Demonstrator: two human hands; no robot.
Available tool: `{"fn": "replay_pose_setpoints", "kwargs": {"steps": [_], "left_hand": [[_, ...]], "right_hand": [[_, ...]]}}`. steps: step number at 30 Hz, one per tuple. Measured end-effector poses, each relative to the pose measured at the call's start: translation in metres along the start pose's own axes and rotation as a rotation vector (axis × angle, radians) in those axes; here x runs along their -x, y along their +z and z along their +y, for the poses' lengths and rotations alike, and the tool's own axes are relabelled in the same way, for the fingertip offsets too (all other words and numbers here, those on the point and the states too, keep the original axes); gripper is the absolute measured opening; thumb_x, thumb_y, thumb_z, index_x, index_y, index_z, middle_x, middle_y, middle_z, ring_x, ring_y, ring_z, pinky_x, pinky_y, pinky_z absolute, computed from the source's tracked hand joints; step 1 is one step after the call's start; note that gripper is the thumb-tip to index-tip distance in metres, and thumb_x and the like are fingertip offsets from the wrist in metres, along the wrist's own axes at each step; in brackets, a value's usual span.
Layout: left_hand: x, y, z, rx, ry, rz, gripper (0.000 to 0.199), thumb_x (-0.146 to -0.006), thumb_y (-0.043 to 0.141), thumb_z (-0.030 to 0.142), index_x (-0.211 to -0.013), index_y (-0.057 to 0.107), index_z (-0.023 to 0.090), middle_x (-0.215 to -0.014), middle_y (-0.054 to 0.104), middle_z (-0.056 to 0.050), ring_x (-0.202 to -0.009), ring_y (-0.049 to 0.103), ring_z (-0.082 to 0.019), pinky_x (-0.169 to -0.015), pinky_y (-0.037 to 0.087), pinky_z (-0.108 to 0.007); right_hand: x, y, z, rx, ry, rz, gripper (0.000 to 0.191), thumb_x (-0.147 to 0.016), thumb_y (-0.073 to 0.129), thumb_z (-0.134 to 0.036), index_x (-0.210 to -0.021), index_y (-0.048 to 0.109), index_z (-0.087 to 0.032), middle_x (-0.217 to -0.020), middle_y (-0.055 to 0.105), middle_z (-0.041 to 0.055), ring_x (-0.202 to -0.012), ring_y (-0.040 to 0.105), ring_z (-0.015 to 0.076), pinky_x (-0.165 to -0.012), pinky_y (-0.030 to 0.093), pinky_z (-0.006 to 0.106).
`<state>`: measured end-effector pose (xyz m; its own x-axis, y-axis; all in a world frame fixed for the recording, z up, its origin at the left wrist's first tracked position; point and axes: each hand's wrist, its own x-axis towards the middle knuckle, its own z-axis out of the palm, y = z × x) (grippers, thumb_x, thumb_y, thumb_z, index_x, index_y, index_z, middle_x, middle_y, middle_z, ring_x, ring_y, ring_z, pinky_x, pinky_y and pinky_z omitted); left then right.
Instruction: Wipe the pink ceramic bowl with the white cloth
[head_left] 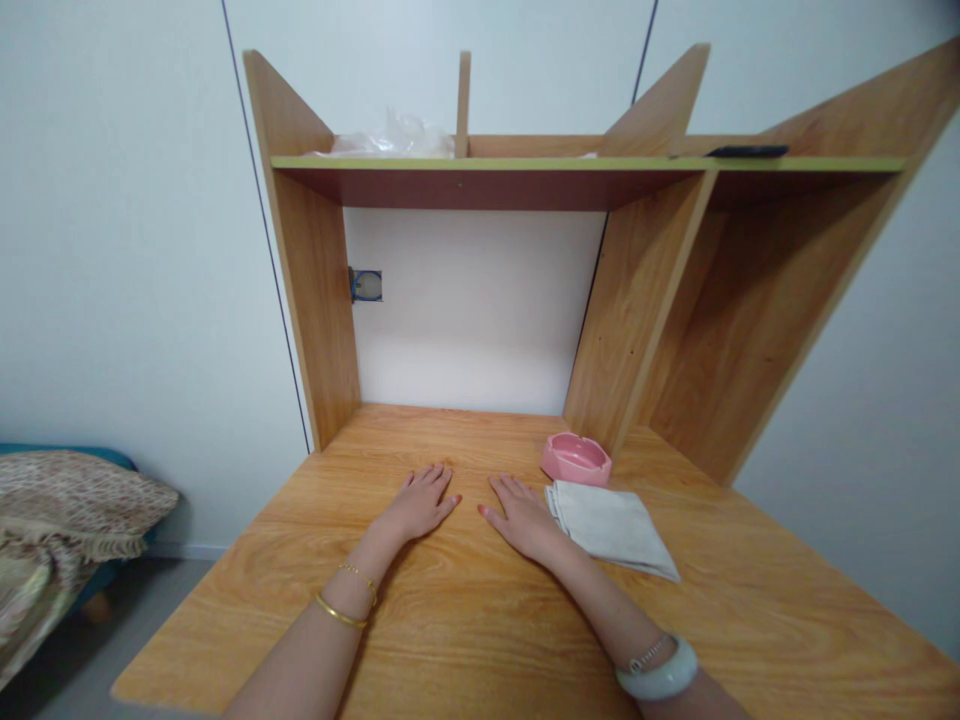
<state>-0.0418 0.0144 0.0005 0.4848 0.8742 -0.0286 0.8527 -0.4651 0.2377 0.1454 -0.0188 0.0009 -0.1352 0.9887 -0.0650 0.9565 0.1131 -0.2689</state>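
My left hand [420, 503] lies flat on the wooden desk [465, 620], palm down with its fingers stretched out and holding nothing. Beside it, my right hand [521, 517] also rests palm down on the desktop, fingers extended and nothing in them. Just right of that hand is a folded light grey cloth [619, 530], its left edge close to the fingers. Behind the cloth stands a pink ashtray [576, 460] with angular sides, near the shelf's upright panel.
A wooden shelf unit [667, 300] rises from the back of the desk. On its upper board lie a clear plastic bag [394, 137] and a flat dark object [748, 152]. A wall socket opening [367, 286] shows behind. At left is a couch with a patterned cushion [82, 500].
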Motion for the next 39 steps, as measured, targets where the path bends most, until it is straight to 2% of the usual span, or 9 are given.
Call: {"fn": "replay_pose_setpoints", "kwargs": {"steps": [11, 39], "left_hand": [[-0.0003, 0.0011, -0.0004, 0.001, 0.000, 0.014, 0.065, -0.086, 0.016, 0.053, -0.138, 0.021, 0.014, -0.144, 0.019, -0.011, -0.134, 0.012, -0.022, -0.106, 0.011, -0.043], [-0.0001, 0.0016, -0.0010, 0.003, 0.005, 0.015, 0.065, -0.086, 0.016, 0.054, -0.138, 0.020, 0.014, -0.145, 0.018, -0.011, -0.134, 0.012, -0.023, -0.106, 0.011, -0.044]], "right_hand": [[-0.0018, 0.0032, 0.0020, -0.008, -0.009, 0.030, 0.065, -0.085, 0.029, -0.049, -0.138, 0.024, -0.011, -0.143, 0.023, 0.0130, -0.133, 0.015, 0.0249, -0.105, 0.014, 0.039], [-0.0014, 0.0023, 0.0014, 0.004, -0.005, 0.015, 0.065, -0.086, 0.028, -0.049, -0.138, 0.023, -0.011, -0.144, 0.022, 0.0120, -0.133, 0.014, 0.0243, -0.105, 0.014, 0.039]]}}
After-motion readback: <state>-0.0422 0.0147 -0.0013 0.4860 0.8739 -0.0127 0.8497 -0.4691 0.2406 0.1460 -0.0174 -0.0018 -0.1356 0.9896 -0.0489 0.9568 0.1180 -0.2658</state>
